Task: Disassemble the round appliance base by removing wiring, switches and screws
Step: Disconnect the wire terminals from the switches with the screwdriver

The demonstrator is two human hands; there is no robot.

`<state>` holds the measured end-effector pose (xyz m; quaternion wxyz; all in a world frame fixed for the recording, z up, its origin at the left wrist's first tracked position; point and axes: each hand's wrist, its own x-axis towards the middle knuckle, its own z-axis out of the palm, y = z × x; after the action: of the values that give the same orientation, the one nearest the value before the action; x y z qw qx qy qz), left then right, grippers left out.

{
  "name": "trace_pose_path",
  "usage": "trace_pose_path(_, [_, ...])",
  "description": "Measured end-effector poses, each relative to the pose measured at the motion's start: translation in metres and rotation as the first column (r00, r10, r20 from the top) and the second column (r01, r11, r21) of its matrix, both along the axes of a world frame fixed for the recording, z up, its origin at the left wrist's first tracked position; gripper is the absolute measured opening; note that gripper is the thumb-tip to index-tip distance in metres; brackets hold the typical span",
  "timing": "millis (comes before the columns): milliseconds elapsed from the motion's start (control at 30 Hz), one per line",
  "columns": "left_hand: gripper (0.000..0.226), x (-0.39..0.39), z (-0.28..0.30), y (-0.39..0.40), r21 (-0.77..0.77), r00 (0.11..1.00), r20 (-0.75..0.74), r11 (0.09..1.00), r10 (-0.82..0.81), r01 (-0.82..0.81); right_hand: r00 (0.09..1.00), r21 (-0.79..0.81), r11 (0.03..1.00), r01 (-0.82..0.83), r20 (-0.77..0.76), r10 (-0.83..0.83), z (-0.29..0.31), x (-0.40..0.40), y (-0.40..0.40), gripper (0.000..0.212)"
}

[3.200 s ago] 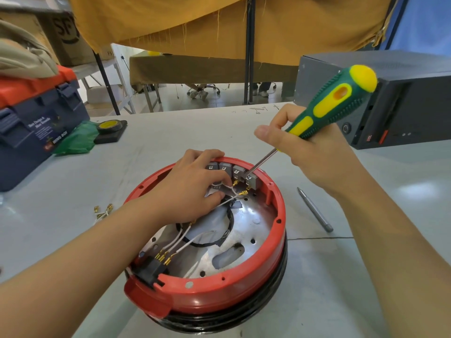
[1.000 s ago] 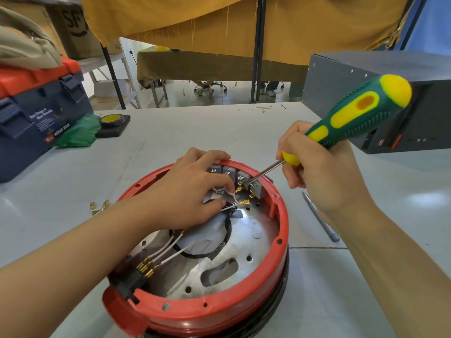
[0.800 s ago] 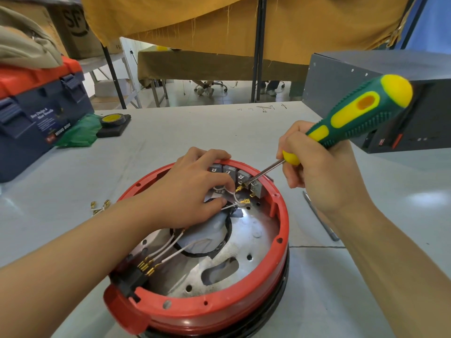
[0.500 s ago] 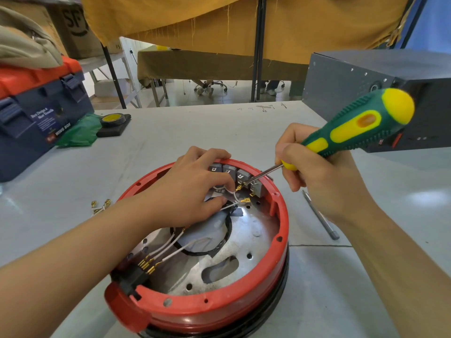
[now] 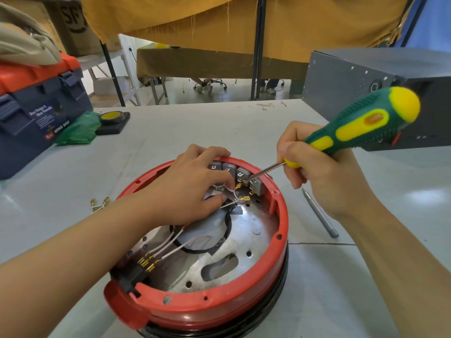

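Note:
The round red appliance base (image 5: 244, 298) lies upside down on the table, its metal plate and white wires (image 5: 170, 245) exposed. A row of grey switches (image 5: 241, 173) lines its far inner rim. My left hand (image 5: 195, 189) reaches inside, fingers curled over the switches and pinching a white wire with brass terminals (image 5: 244, 198). My right hand (image 5: 319, 172) grips a green and yellow screwdriver (image 5: 361, 125); its tip sits at the rightmost switch (image 5: 256, 185).
A blue and red toolbox (image 5: 36, 113) stands at the far left, beside a green bag (image 5: 75, 130) and a tape roll (image 5: 112, 117). Loose brass terminals (image 5: 98, 203) lie left of the base. A grey pen-like tool (image 5: 319, 213) lies right. A dark metal box (image 5: 366, 76) stands at the back right.
The screwdriver handle has dipped lower and further right over the last second while its tip stays at the rightmost switch. My left hand keeps its hold on the wires.

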<state>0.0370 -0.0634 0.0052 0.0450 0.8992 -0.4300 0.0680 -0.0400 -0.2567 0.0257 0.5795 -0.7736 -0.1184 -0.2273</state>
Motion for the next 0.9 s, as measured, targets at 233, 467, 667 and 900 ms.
trace_pose_path(233, [0.024, 0.001, 0.000, -0.001, -0.001, 1.000, 0.013, 1.000, 0.002, -0.002, 0.995, 0.145, 0.985, 0.097, -0.038, -0.092, 0.000, 0.003, 0.007, 0.021])
trace_pose_path(467, [0.023, 0.001, -0.001, -0.001, 0.002, 1.000, 0.022, 1.000, 0.008, -0.009, 0.987, 0.199, 0.968, 0.155, -0.063, -0.145, 0.000, 0.003, 0.011, 0.017])
trace_pose_path(667, [0.023, 0.000, -0.001, -0.002, -0.012, 0.999, 0.032, 1.000, 0.012, -0.012, 0.979, 0.244, 0.948, 0.204, -0.070, -0.192, 0.000, 0.002, 0.016, 0.018])
trace_pose_path(900, [0.023, 0.000, -0.001, -0.002, -0.017, 0.999, 0.046, 1.000, 0.016, -0.016, 0.983, 0.223, 0.958, 0.182, -0.047, -0.176, -0.003, 0.000, 0.014, 0.019])
